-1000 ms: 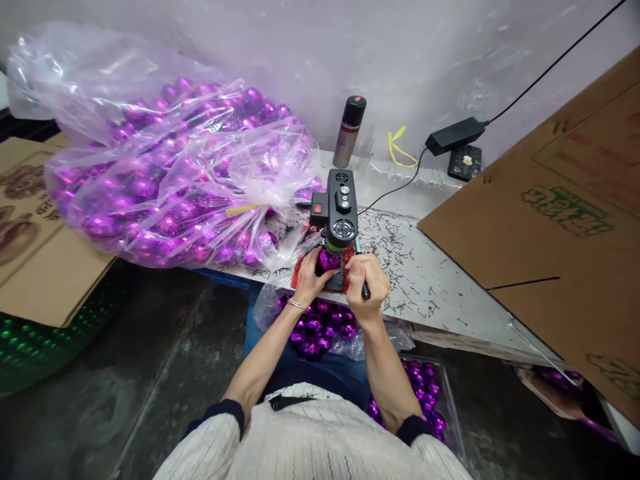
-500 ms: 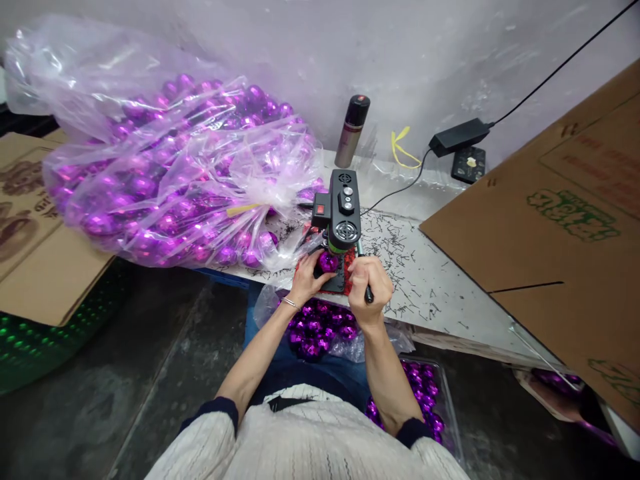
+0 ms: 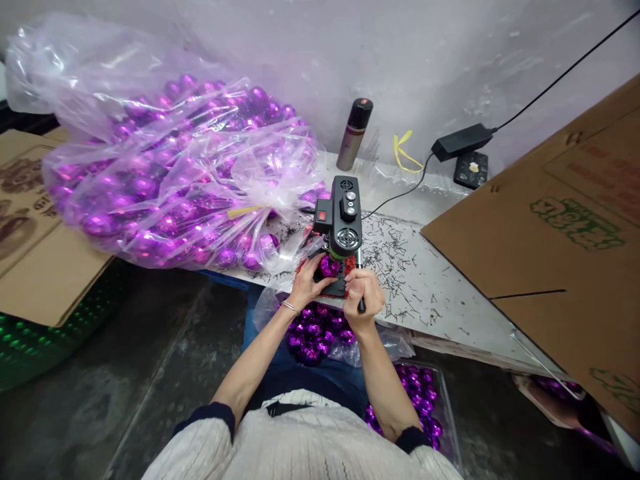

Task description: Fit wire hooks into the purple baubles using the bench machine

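A small black bench press machine (image 3: 340,217) stands at the table's front edge. Under its head sits a shiny purple ball (image 3: 329,266), and my left hand (image 3: 309,283) is closed round it from the left. My right hand (image 3: 362,291) is wrapped round the machine's black lever handle (image 3: 360,303) just right of the ball. A red pad lies under the machine's base. A clear bag of purple balls (image 3: 315,330) rests in my lap below both hands.
A large clear bag full of purple balls (image 3: 165,173) fills the table's left side. A spray can (image 3: 354,133), a power adapter (image 3: 463,140) and its cable stand at the back. Cardboard sheets (image 3: 560,247) lean on the right. Black shavings cover the tabletop (image 3: 415,273). A tray of balls (image 3: 425,400) sits by my right knee.
My right hand has pulled the lever handle down and toward me a little. My left hand stays on the ball under the machine's head.
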Demonstrator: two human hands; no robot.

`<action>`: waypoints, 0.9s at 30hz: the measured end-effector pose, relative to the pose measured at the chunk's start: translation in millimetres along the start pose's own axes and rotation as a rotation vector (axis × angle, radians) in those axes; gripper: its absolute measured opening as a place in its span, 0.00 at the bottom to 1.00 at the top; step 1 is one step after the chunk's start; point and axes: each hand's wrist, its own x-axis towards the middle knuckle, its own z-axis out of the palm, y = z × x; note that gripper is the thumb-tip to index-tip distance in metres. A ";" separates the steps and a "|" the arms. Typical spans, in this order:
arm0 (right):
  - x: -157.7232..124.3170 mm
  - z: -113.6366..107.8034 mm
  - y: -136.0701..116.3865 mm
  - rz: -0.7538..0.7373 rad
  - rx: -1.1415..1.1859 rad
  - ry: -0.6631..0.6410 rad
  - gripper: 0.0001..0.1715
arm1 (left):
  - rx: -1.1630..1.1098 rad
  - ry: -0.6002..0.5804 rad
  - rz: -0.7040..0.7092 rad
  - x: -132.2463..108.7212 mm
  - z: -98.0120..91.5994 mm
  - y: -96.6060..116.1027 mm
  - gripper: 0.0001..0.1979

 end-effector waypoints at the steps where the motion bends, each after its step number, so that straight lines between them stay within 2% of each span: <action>1: -4.2 1.5 3.0 -0.009 -0.001 0.006 0.13 | 0.002 -0.002 -0.001 0.0 -0.2 0.2 0.33; 7: -17.9 5.6 13.6 0.003 0.024 0.022 0.14 | 0.013 0.003 0.005 -0.2 -0.2 2.0 0.32; 27: -26.7 10.7 17.0 0.044 0.047 0.059 0.16 | 0.032 0.006 0.015 -2.0 3.3 0.3 0.33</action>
